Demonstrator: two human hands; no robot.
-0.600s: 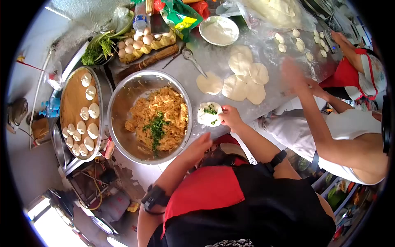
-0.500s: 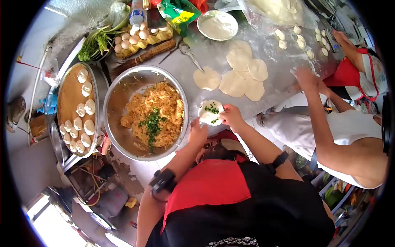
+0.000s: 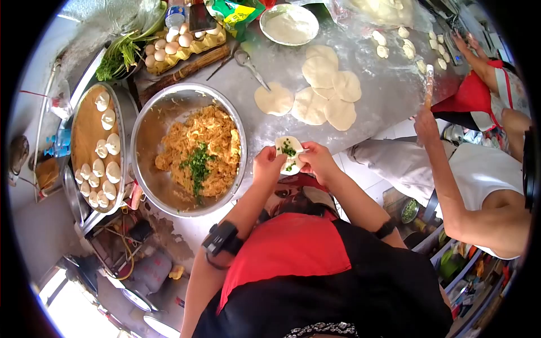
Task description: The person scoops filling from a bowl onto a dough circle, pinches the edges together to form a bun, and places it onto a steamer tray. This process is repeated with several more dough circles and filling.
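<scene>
Between my two hands, over the table's front edge, is a small round dough wrapper (image 3: 279, 147) with chopped greens on it. My left hand (image 3: 267, 164) pinches its left edge, and my right hand (image 3: 316, 161) pinches the right edge, so the wrapper bends inward between them. To the left stands a large steel bowl (image 3: 137, 152) of orange filling (image 3: 217, 135) topped with chopped greens (image 3: 197, 166). Beyond my hands, flat dough rounds (image 3: 320, 72) overlap on the metal table (image 3: 253, 121). One separate round (image 3: 274, 99) has a spoon (image 3: 252, 69) touching it.
An oval tray (image 3: 84, 135) of filled dumplings is at the left. Farther back are eggs (image 3: 171, 47), greens (image 3: 120, 56) and a flour bowl (image 3: 289, 25). At the right, a co-worker's hand (image 3: 426, 125) holds a rolling pin (image 3: 430, 84); another person's arms are behind.
My left hand has come up and now grips the wrapper, which is more folded. The view has shifted slightly. The co-worker's hand has raised a rolling pin.
</scene>
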